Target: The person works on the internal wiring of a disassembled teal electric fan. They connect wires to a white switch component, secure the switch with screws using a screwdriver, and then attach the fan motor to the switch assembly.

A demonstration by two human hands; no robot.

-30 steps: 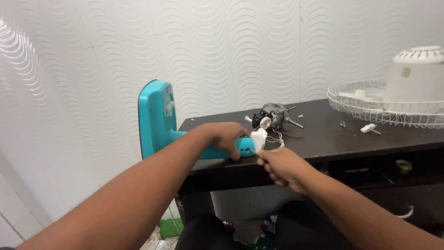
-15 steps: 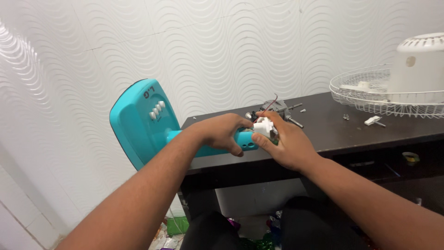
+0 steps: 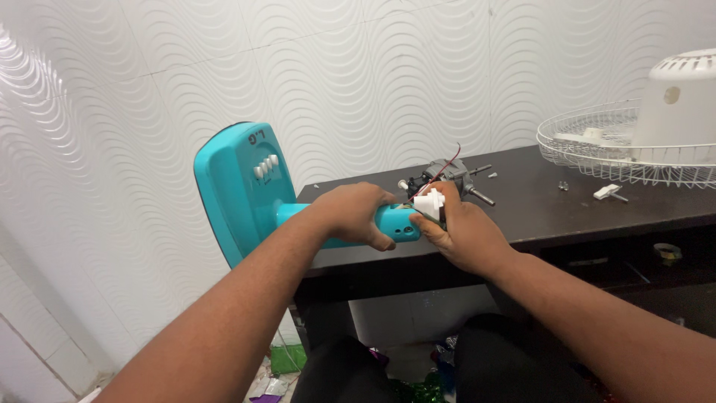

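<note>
The left hand (image 3: 358,213) is clamped around the teal stand (image 3: 298,209), gripping its neck at the counter (image 3: 537,213) edge, with the flat base tilted up at 9 o'clock of the hand. The right hand (image 3: 459,227) pinches a small white part (image 3: 430,203) at the neck's end, touching the left hand's fingertips. The motor (image 3: 444,177), with red wires, lies on the counter at 12 o'clock of the right hand. A white grille (image 3: 597,153) and white cover (image 3: 682,108) sit well apart at 2 o'clock.
</note>
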